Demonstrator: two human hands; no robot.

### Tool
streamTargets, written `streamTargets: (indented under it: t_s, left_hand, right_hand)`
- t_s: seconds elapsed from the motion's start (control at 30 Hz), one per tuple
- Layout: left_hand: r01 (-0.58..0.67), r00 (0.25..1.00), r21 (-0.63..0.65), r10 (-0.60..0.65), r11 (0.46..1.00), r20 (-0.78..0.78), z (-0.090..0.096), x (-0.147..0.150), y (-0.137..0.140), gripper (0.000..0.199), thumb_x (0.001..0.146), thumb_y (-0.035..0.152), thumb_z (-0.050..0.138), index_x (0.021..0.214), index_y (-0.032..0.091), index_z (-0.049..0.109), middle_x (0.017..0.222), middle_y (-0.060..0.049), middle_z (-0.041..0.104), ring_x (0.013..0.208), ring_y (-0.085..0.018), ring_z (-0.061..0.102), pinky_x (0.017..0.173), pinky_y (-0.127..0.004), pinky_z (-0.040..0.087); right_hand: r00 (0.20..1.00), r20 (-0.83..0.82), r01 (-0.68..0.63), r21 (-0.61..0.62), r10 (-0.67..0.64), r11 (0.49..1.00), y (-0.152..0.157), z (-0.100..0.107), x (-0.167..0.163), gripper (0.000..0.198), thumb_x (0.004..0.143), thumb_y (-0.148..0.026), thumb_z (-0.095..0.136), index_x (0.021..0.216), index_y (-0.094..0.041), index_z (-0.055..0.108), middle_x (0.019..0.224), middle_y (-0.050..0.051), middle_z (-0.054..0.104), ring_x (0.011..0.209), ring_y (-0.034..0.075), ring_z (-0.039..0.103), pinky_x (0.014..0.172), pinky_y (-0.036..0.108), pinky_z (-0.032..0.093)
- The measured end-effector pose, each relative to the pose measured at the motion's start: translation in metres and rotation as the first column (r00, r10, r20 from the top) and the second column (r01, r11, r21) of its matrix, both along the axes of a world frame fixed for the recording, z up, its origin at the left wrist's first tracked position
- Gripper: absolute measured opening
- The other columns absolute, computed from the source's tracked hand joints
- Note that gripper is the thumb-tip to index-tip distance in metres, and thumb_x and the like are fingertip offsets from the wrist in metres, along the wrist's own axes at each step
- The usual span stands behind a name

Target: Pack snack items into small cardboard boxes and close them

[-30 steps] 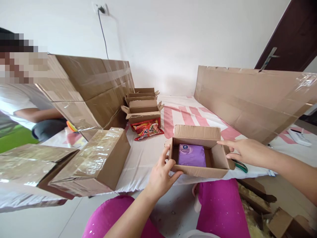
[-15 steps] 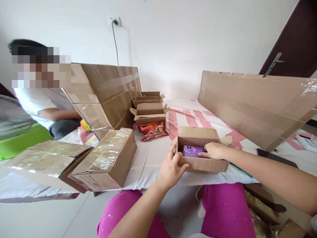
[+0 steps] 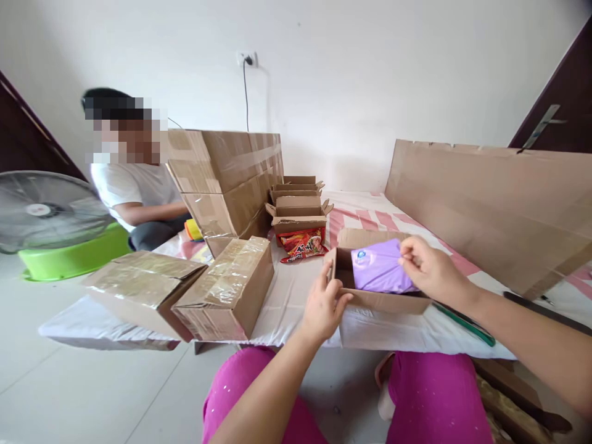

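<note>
In front of me an open cardboard box [image 3: 383,300] sits near the table's front edge. My left hand [image 3: 324,303] grips its left end, fingers on the outside and thumb along the near rim. A purple tissue pack [image 3: 379,266] with a small blue logo stands tilted, partly out of the box. My right hand [image 3: 423,265] pinches the upper right corner of the pack. The pack's lower part is hidden behind the near wall.
A red food packet [image 3: 304,245] lies before several open boxes [image 3: 300,219]. Taped boxes [image 3: 231,290] stand at left, beside a box stack [image 3: 235,179]. A person [image 3: 143,191] sits beyond. Cardboard [image 3: 485,197] borders the right, and a green-handled tool [image 3: 469,327] lies near the front edge.
My right hand has lifted the purple tissue pack's right side from lying low in the box to a tilted position. My left hand stays on the box. The view has shifted left.
</note>
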State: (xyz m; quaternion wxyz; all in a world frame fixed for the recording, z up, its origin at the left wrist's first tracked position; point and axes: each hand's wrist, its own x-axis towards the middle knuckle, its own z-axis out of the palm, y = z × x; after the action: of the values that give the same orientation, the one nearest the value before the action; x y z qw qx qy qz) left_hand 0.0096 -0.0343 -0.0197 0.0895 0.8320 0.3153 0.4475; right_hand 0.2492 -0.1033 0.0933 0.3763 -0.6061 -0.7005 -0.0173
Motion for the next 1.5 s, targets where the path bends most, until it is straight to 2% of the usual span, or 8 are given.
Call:
streamTargets:
  t_s: [0.2, 0.4, 0.5, 0.6, 0.87, 1.03, 1.23, 1.5]
  left_hand:
    - [-0.345, 0.927, -0.082, 0.353, 0.935, 0.124, 0.006, -0.042, 0.046, 0.011, 0.087, 0.021, 0.055, 0.097, 0.020, 0.058, 0.148, -0.013, 0.040, 0.128, -0.032, 0.047, 0.101, -0.049, 0.043]
    - [-0.623, 0.770, -0.039, 0.622, 0.781, 0.143, -0.005, -0.031, 0.047, 0.044, 0.083, 0.008, 0.049, 0.126, 0.017, 0.052, 0.149, -0.016, 0.039, 0.141, -0.038, 0.026, 0.110, -0.061, 0.025]
    - [-0.463, 0.885, 0.158, 0.444, 0.872, 0.142, -0.014, -0.008, 0.022, 0.033, 0.086, 0.012, 0.049, 0.117, 0.018, 0.059, 0.132, -0.016, 0.053, 0.134, -0.036, 0.037, 0.108, -0.057, 0.028]
    - [-0.003, 0.995, 0.140, 0.018, 0.990, -0.103, -0.031, 0.016, -0.002, 0.025, 0.091, 0.021, 0.046, 0.113, 0.019, 0.059, 0.110, -0.012, 0.063, 0.109, -0.026, 0.057, 0.096, -0.044, 0.043]
    - [0.262, 0.884, -0.279, -0.346, 0.924, -0.314, -0.058, 0.046, -0.009, 0.060, 0.092, 0.053, 0.044, 0.140, 0.018, 0.034, 0.125, -0.015, 0.057, 0.115, -0.028, 0.055, 0.098, -0.045, 0.046]
    - [0.246, 0.917, -0.381, -0.342, 0.891, -0.206, -0.053, 0.046, -0.006, 0.062, 0.088, 0.050, 0.053, 0.140, 0.021, 0.035, 0.131, -0.014, 0.055, 0.121, -0.029, 0.052, 0.104, -0.046, 0.042]
    - [0.236, 0.954, -0.664, -0.300, 0.710, 0.018, -0.049, 0.046, 0.000, 0.054, 0.094, 0.051, 0.036, 0.136, 0.019, 0.046, 0.124, -0.012, 0.064, 0.114, -0.026, 0.060, 0.101, -0.040, 0.045]
    - [0.198, 0.973, -0.623, -0.073, 0.757, 0.220, -0.047, 0.073, -0.014, 0.041, 0.094, 0.048, 0.039, 0.113, 0.022, 0.064, 0.110, -0.006, 0.071, 0.101, -0.023, 0.065, 0.090, -0.035, 0.049]
  right_hand:
    - [0.957, -0.272, 0.210, 0.416, -0.100, 0.885, -0.037, 0.023, 0.024, 0.019, 0.080, -0.028, 0.064, 0.091, -0.022, 0.049, 0.074, -0.002, 0.054, 0.058, 0.010, 0.052, 0.053, 0.022, 0.041]
    - [0.892, -0.428, 0.201, 0.080, -0.148, 0.976, -0.044, -0.103, 0.031, 0.025, 0.081, -0.043, 0.060, 0.087, -0.022, 0.049, 0.068, -0.002, 0.055, 0.052, 0.012, 0.052, 0.048, 0.024, 0.043]
    - [0.866, -0.443, 0.244, -0.025, -0.230, 0.969, -0.040, -0.166, 0.033, 0.033, 0.079, -0.055, 0.055, 0.083, -0.022, 0.053, 0.071, 0.002, 0.059, 0.060, 0.016, 0.057, 0.057, 0.029, 0.049]
    - [0.733, -0.598, 0.329, -0.104, -0.324, 0.938, -0.037, -0.193, 0.038, 0.041, 0.079, -0.062, 0.051, 0.089, -0.022, 0.051, 0.072, 0.003, 0.061, 0.060, 0.018, 0.058, 0.051, 0.030, 0.049]
    - [0.729, -0.637, 0.182, -0.171, -0.249, 0.968, -0.038, -0.201, 0.038, 0.042, 0.083, -0.062, 0.051, 0.096, -0.022, 0.052, 0.061, -0.001, 0.057, 0.045, 0.016, 0.051, 0.042, 0.028, 0.044]
    - [0.777, -0.579, 0.185, -0.165, -0.247, 0.969, -0.041, -0.209, 0.040, 0.041, 0.084, -0.059, 0.052, 0.101, -0.022, 0.052, 0.071, 0.003, 0.064, 0.053, 0.017, 0.059, 0.048, 0.028, 0.048]
    - [0.791, -0.588, 0.111, -0.133, -0.169, 0.985, -0.042, -0.196, 0.032, 0.043, 0.085, -0.058, 0.050, 0.106, -0.021, 0.054, 0.068, 0.001, 0.062, 0.053, 0.017, 0.060, 0.052, 0.028, 0.051]
    - [0.871, -0.475, 0.149, 0.011, -0.126, 0.989, -0.053, -0.177, 0.018, 0.045, 0.088, -0.047, 0.052, 0.124, -0.021, 0.052, 0.091, 0.007, 0.065, 0.079, 0.020, 0.063, 0.075, 0.031, 0.054]
